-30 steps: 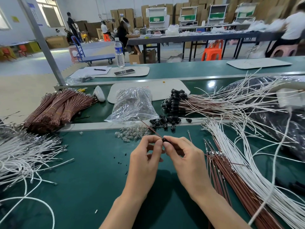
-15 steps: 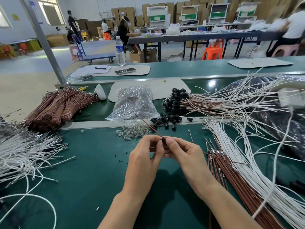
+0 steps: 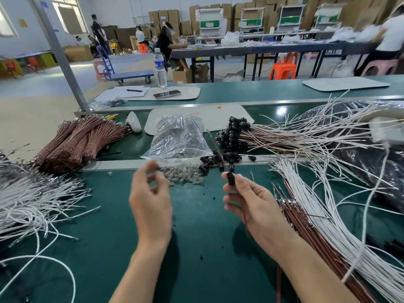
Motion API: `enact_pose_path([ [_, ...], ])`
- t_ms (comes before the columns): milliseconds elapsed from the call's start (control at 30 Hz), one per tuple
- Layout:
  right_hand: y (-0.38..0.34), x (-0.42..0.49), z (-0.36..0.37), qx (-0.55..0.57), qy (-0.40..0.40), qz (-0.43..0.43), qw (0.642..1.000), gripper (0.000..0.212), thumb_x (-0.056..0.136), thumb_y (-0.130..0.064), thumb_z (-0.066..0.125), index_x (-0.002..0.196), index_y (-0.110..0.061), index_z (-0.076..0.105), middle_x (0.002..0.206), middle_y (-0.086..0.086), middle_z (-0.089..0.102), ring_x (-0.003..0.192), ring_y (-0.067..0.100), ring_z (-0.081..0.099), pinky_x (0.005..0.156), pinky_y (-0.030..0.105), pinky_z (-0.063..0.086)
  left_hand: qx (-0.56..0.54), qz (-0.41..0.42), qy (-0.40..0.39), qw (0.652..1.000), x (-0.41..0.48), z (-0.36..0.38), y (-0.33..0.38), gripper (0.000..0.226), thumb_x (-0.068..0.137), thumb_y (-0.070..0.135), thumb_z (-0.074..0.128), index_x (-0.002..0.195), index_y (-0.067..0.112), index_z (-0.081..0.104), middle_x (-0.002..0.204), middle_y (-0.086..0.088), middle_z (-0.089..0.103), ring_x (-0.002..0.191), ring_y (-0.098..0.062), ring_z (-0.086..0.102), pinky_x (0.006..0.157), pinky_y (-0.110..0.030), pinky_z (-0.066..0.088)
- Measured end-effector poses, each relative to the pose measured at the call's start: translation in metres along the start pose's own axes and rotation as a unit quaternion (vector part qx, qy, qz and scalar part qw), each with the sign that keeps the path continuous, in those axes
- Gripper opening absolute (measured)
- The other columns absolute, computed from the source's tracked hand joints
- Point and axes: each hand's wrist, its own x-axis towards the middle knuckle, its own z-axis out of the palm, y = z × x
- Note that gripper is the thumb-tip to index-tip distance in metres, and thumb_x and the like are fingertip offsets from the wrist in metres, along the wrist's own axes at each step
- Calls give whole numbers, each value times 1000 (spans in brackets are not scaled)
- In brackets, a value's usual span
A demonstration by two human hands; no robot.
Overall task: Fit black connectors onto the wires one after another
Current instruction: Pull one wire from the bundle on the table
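Head view: at a green tabletop (image 3: 196, 241) in a busy factory hall, a worker's right hand (image 3: 248, 199) pinches a black connector (image 3: 231, 179), threaded on a thin brown wire (image 3: 246, 224), near centre. The left hand (image 3: 150, 195) hangs loosely curled, holding nothing. The connector looks light and rigid, and the wire limp, so it is probably best gripped close to its tip.

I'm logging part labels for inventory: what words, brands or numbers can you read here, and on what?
No text here reads clearly.
Water bottle label: too blurred to read.
Red marks on the white mat: partly hidden by the plastic bag, unreadable.
Stickers on the cardboard boxes: too small to read.
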Motion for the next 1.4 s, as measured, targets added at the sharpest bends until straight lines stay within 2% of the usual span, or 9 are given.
enact_pose_path([
  [67, -6, -1, -2, -40, 13, -34, 999, 26, 87, -31, 63, 102, -18, 80, 86, 6, 72, 68, 14, 65, 57, 23, 55, 83, -58, 6, 995, 8, -9, -7, 50, 101, 14, 56, 147, 27, 44, 149, -8, 38, 124, -21, 53, 96, -33, 49],
  [167, -16, -4, -5, -186, 39, -134, 973, 22, 89, -35, 63, 105, -32, 78, 89, -2, 75, 72, 9, 66, 63, 20, 54, 143, -37, -10, 989, 1, -7, -5, 57, 102, 19, 54, 154, 27, 34, 160, -3, 21, 147, -22, 26, 113, -38, 34],
  [233, -19, -6, -10, -308, 63, -219, 924, 20, 92, -40, 64, 109, -40, 75, 92, -14, 72, 77, 1, 63, 70, 12, 48, 77, -6, -56, 995, -7, 0, 3, 50, 101, 26, 55, 150, 28, 40, 144, 5, 45, 136, -16, 44, 111, -36, 41],
  [333, -17, -8, -16, -440, 86, -307, 840, 22, 93, -38, 61, 112, -35, 72, 100, -18, 66, 93, 2, 62, 77, 6, 42, -32, -23, -155, 987, -20, 11, 18, 37, 96, 43, 59, 133, 38, 54, 107, 19, 67, 100, -6, 65, 84, -16, 50],
  [467, -11, -7, -21, -535, 82, -329, 773, 24, 94, -29, 64, 117, -28, 71, 104, -19, 63, 96, 1, 61, 83, 16, 47, -147, -77, -176, 970, -31, 23, 29, 24, 92, 46, 65, 114, 34, 66, 96, 3, 73, 91, -14, 69, 76, -28, 56],
  [633, -6, -8, -21, -566, 68, -341, 747, 25, 94, -25, 67, 119, -27, 70, 105, -15, 63, 96, 11, 62, 86, 36, 53, -244, -155, -168, 942, -27, 21, 29, 17, 89, 33, 65, 95, 18, 71, 86, -2, 73, 79, -14, 70, 64, -23, 56],
  [867, -3, -10, -16, -589, 46, -355, 724, 30, 95, -37, 56, 121, -26, 68, 105, -14, 65, 91, 15, 63, 83, 35, 53, -266, -227, -282, 894, -38, 27, 33, 20, 82, 35, 71, 92, 17, 75, 88, -9, 72, 81, -17, 68, 65, -26, 56],
  [1067, -3, -9, -20, -617, 56, -369, 693, 29, 94, -34, 59, 120, -25, 68, 103, -15, 65, 87, 12, 59, 84, 25, 45, -291, -248, -234, 894, -33, 25, 33, 27, 87, 33, 66, 98, 8, 68, 94, -9, 72, 77, -20, 67, 63, -28, 56],
  [1400, -1, -8, -22, -630, 44, -377, 677, 26, 94, -31, 60, 118, -25, 69, 105, -15, 66, 87, 10, 58, 84, 23, 44, -285, -259, -251, 888, -40, 30, 31, 30, 83, 32, 72, 102, 8, 70, 91, -12, 72, 73, -18, 67, 61, -27, 56],
])
